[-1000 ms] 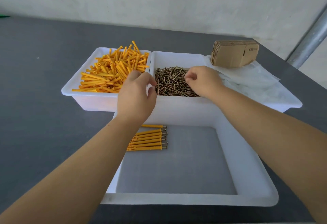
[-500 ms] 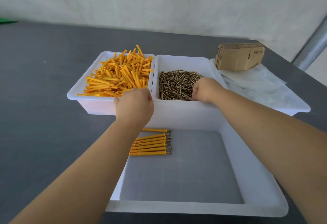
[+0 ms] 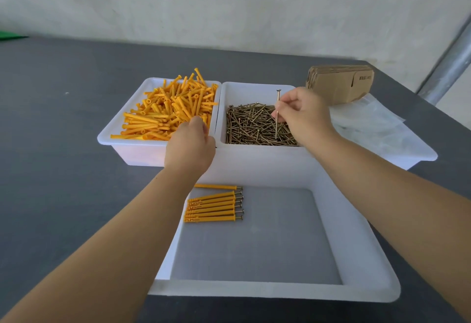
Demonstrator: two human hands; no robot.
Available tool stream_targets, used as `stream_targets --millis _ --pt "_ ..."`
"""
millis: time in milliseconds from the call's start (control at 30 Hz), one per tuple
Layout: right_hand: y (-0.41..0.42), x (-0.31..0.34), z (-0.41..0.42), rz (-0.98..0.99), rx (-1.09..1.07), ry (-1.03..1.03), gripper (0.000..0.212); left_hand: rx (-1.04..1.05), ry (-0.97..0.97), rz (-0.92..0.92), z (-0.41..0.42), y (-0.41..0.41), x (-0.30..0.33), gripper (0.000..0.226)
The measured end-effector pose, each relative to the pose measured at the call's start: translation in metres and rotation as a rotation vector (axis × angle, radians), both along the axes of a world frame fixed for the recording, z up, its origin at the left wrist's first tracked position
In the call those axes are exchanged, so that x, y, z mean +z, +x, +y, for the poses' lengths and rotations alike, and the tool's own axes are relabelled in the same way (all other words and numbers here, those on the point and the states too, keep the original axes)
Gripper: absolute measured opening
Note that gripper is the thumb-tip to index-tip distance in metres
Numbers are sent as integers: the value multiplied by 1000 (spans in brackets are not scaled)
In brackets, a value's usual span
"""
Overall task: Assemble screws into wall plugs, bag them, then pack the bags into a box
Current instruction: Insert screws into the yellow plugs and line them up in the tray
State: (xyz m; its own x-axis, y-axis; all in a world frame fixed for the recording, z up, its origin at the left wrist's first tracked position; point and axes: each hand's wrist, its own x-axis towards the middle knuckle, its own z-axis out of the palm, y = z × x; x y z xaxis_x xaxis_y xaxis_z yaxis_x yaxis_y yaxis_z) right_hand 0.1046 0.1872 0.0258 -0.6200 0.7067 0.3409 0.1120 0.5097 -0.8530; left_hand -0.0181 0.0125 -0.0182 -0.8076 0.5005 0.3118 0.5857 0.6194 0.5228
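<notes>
I am pinching one screw (image 3: 277,116) in my right hand (image 3: 302,116), the grip narrow at mid-shaft, thumb and fingertips closing on it. The screw is standing nearly upright, head above the grip and point below it, just over the pile in the screw bin (image 3: 230,88). My left hand (image 3: 190,149) is reaching over the near edge of the plug bin (image 3: 119,129), fingers curling down among the orange wall plugs (image 3: 168,108); I cannot tell whether that grip is holding one, since the back of the hand is hiding the fingertips. The two grips are sitting near each other, the bin walls between them. Judging by the task, the coming move turns on this: a plug leftward of the right grip needs its open end turning toward the screw's point, so the two long axes line up. The left hand is nearer the plugs, the right nearer the screws. Below both grips, a row of finished plug-and-screw sets (image 3: 214,206) is lying in the front tray (image 3: 280,290) on the tabletop (image 3: 63,182).
</notes>
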Motion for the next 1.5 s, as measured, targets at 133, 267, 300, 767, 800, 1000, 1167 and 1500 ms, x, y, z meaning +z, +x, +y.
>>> stream_targets --millis 133,267,300,767,800,1000,1167,1500 --pt "29 0 -16 95 52 -193 11 20 252 114 -2 3 4 33" --pt "45 -9 -18 117 -34 -326 10 19 437 264 -4 6 11 29" --pt "47 -12 -18 142 -49 -348 10 7 478 291 -5 7 12 26" --pt "46 -40 -27 52 128 -316 40 -522 619 -127 -4 40 11 17" --pt "45 -40 -28 45 141 -318 41 -565 592 -211 -4 43 10 15" --pt "47 -39 -30 -70 242 -384 29 -651 550 -388 0 47 9 23" --pt "48 -40 -35 -165 393 -439 21 -674 671 -405 0 47 12 18" --pt "47 -35 -30 199 143 -366 19 -564 200 -267 6 48 -1 17"
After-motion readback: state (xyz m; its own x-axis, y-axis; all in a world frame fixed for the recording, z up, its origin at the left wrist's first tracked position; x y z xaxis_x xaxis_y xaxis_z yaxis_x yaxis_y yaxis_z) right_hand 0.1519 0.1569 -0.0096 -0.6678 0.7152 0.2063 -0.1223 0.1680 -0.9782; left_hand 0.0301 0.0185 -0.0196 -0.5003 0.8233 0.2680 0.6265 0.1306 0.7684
